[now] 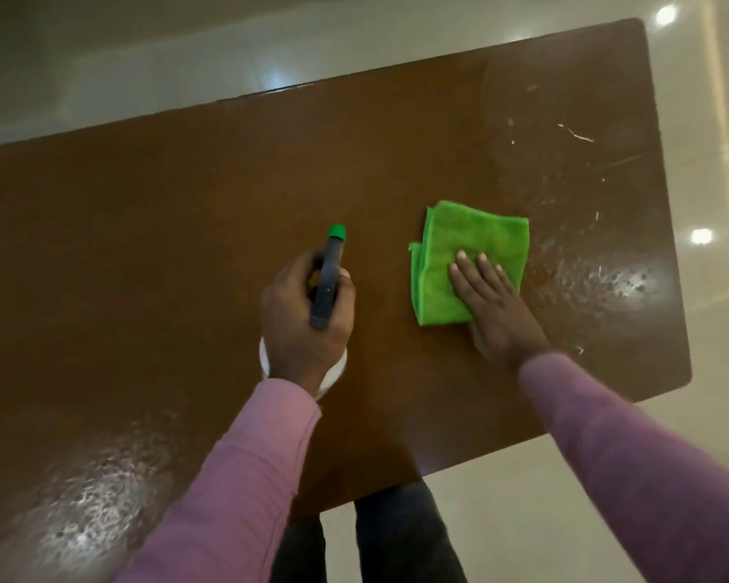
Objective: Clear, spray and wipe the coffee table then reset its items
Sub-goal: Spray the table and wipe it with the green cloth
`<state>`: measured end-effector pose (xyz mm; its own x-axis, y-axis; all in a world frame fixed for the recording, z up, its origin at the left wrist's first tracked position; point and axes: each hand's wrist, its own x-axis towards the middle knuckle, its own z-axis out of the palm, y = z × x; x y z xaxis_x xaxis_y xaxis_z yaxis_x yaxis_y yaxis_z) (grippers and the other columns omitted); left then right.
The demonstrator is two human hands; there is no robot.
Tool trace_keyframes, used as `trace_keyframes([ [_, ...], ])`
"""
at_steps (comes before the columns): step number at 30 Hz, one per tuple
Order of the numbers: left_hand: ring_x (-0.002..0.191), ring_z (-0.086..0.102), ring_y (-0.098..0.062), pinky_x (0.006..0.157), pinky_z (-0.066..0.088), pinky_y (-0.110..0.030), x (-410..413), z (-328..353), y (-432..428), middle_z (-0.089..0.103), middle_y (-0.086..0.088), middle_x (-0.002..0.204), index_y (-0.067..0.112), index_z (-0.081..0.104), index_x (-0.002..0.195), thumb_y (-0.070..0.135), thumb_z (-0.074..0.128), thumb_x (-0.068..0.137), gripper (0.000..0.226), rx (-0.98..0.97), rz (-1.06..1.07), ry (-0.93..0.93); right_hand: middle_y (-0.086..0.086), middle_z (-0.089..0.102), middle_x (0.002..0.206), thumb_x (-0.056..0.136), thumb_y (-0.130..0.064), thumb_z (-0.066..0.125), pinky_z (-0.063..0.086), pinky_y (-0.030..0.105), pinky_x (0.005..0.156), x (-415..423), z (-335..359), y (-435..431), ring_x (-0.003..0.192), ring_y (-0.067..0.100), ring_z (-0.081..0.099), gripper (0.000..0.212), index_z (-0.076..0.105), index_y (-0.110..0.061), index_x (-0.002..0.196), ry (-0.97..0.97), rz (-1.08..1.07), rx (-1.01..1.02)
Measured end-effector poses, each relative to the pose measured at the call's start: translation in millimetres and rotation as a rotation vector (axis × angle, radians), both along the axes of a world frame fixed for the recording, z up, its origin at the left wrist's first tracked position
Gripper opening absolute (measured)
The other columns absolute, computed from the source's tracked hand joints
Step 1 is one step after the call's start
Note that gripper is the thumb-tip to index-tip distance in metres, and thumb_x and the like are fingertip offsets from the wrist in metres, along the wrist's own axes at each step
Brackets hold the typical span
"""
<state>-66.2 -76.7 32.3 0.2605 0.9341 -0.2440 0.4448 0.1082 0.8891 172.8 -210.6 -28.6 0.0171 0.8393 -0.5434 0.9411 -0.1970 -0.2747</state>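
A brown coffee table (186, 204) fills most of the view, its top wet with spray droplets at the right and lower left. My left hand (304, 313) grips a spray bottle (328, 279) by its dark head, the green nozzle pointing away from me; the white body shows below my wrist. A folded green cloth (459, 246) lies on the table just right of centre. My right hand (493, 305) presses flat on the cloth's lower right part with straight fingers.
Glossy pale floor tiles (565, 519) surround the table and reflect ceiling lights. My legs (396, 540) stand at the table's near edge. The table's right end with rounded corners lies close to the cloth.
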Motion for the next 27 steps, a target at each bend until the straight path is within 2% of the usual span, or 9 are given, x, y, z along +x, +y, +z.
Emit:
trace_keyframes([
  [4,0.055,0.052,-0.009,0.053,0.036,-0.013,26,-5,-21,0.053,0.011,0.066,0.013,0.063,0.087,0.023,0.06,0.088,0.011,0.053,-0.085,-0.001,0.016,0.008,0.16,0.077,-0.019,0.032,0.008,0.052,0.118,46,-7,158,0.145,0.044,0.005,0.078,0.014,-0.005,0.152,-0.062,-0.007,0.064],
  [7,0.061,0.056,-0.008,0.057,0.042,-0.011,36,-6,-37,0.056,0.012,0.071,0.01,0.065,0.094,0.026,0.06,0.089,0.018,0.076,-0.095,0.004,0.015,0.004,0.161,0.091,-0.014,0.038,0.009,0.053,0.118,58,-22,214,0.145,0.044,0.004,0.068,0.01,-0.006,0.153,-0.108,-0.016,0.14],
  [9,0.058,0.054,-0.01,0.055,0.039,-0.013,37,-3,-40,0.056,0.011,0.069,0.009,0.064,0.091,0.023,0.06,0.089,0.014,0.103,-0.077,0.012,0.013,0.005,0.161,0.091,-0.014,0.04,0.006,0.05,0.119,57,-28,188,0.146,0.04,0.003,0.069,0.009,-0.007,0.153,-0.14,0.01,0.215],
  [14,0.055,0.056,-0.027,0.051,0.049,-0.044,45,-1,-36,0.056,0.001,0.065,0.018,0.06,0.085,0.021,0.062,0.09,0.006,0.129,0.055,0.07,0.01,0.007,0.161,0.081,-0.015,0.044,0.001,0.046,0.12,25,-24,-19,0.147,0.034,-0.001,0.082,0.008,-0.011,0.154,-0.061,0.085,0.195],
  [16,0.057,0.058,-0.025,0.053,0.053,-0.039,50,2,-40,0.057,0.003,0.067,0.018,0.06,0.087,0.022,0.061,0.091,0.006,0.121,0.048,0.093,0.009,0.013,0.16,0.074,-0.011,0.047,0.002,0.044,0.12,6,-10,-123,0.147,0.031,-0.001,0.091,0.003,-0.016,0.154,-0.077,0.088,0.083],
  [19,0.059,0.057,-0.009,0.056,0.045,-0.012,58,3,-48,0.057,0.011,0.069,0.013,0.064,0.09,0.029,0.06,0.09,0.016,0.148,0.003,0.167,0.009,0.026,0.157,0.075,-0.013,0.041,0.007,0.044,0.118,-17,14,-243,0.148,0.029,-0.003,0.087,0.004,-0.017,0.154,-0.04,0.143,-0.066],
  [21,0.061,0.056,-0.006,0.061,0.04,-0.005,62,-1,-51,0.057,0.011,0.073,0.011,0.066,0.095,0.032,0.06,0.089,0.023,0.14,-0.03,0.191,0.007,0.026,0.157,0.078,-0.016,0.04,0.01,0.043,0.117,-14,19,-252,0.148,0.028,0.005,0.08,0.014,-0.016,0.153,0.02,0.142,-0.116],
  [24,0.064,0.056,-0.005,0.063,0.038,-0.005,65,-3,-55,0.058,0.008,0.076,0.012,0.065,0.097,0.031,0.061,0.089,0.021,0.148,-0.054,0.213,0.004,0.018,0.158,0.078,-0.017,0.038,0.011,0.044,0.117,2,10,-187,0.145,0.031,0.018,0.076,0.02,-0.014,0.151,0.053,0.075,-0.078],
  [27,0.066,0.058,-0.008,0.062,0.046,-0.014,67,-4,-53,0.061,0.005,0.077,0.015,0.065,0.096,0.027,0.062,0.089,0.015,0.17,-0.03,0.231,0.007,0.01,0.16,0.082,-0.018,0.037,0.005,0.046,0.12,34,-7,-68,0.147,0.034,0.007,0.075,0.014,-0.012,0.153,0.057,0.032,0.081],
])
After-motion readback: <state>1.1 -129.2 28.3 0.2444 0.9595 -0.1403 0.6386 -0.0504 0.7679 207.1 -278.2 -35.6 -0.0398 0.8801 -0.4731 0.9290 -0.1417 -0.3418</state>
